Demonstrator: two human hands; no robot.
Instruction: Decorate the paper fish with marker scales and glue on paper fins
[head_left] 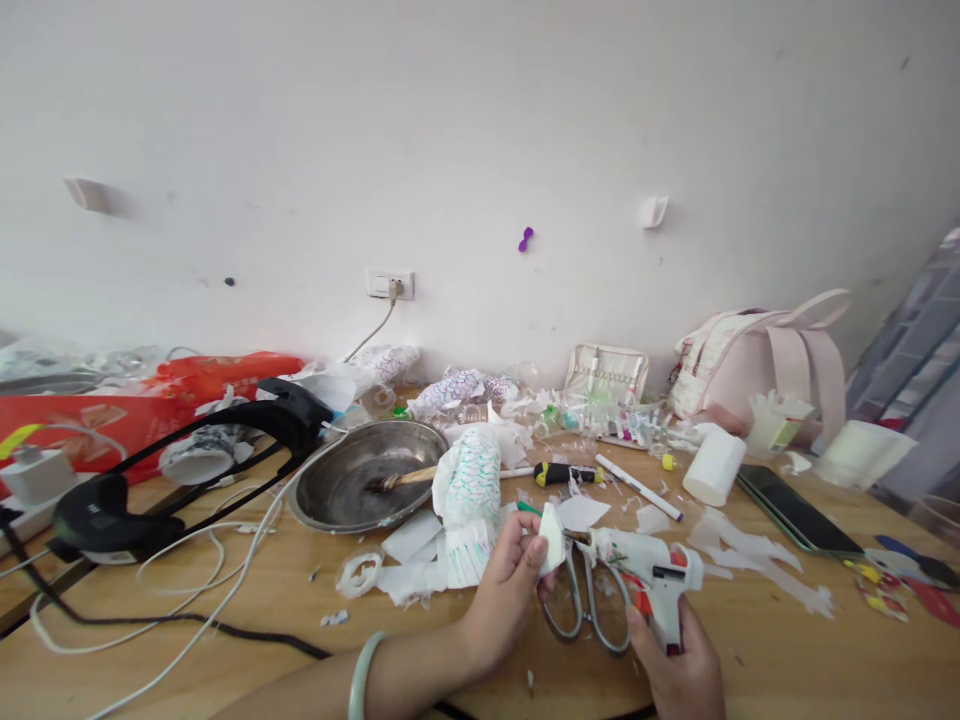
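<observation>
Between its thumb and fingers, my left hand pinches a small white piece. My right hand is wrapped round the handle of a white glue gun, whose nozzle points left at the white piece; whether they touch I cannot tell. Scissors with grey handles lie just beneath, between my hands. Left of them rests a white paper-covered shape with green scale marks. A white marker and a yellow-black cutter lie behind the glue gun.
A metal bowl holds a brush. Cables and a black headset strap spread at left near red bags. At right are a white roll, a phone and a pink backpack. Paper scraps litter the wooden table.
</observation>
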